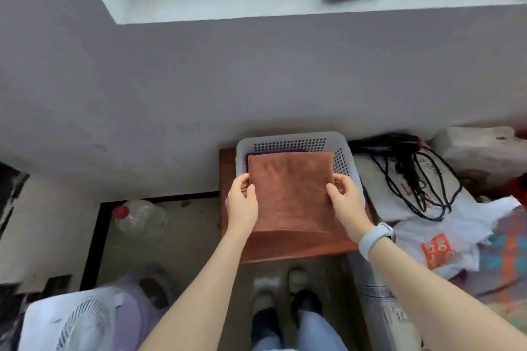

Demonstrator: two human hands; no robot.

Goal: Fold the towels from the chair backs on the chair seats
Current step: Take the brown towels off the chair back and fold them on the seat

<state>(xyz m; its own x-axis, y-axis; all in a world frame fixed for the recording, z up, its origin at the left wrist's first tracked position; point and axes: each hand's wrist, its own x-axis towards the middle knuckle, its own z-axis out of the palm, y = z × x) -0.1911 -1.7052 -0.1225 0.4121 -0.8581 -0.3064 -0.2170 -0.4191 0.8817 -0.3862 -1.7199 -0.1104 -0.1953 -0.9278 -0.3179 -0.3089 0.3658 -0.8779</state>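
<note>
Folded brown towel point(291, 194) over the white basket point(350, 157), left hand point(242, 202) and right hand point(346, 202) pinching opposite side edges, thumbs on top.

left hand point(241, 202) – pinching, thumb up | right hand point(346, 202) – same

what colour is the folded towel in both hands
Rust brown towel, clearest in the head view.

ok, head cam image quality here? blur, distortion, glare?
Head view: strong wide-angle bowing, window sill curves and tilts; soft diffuse daylight, no hard shadows or glare; brown towel, left hand and right hand reasonably sharp; fan and shoes at the bottom edge soft and smeared.
</note>
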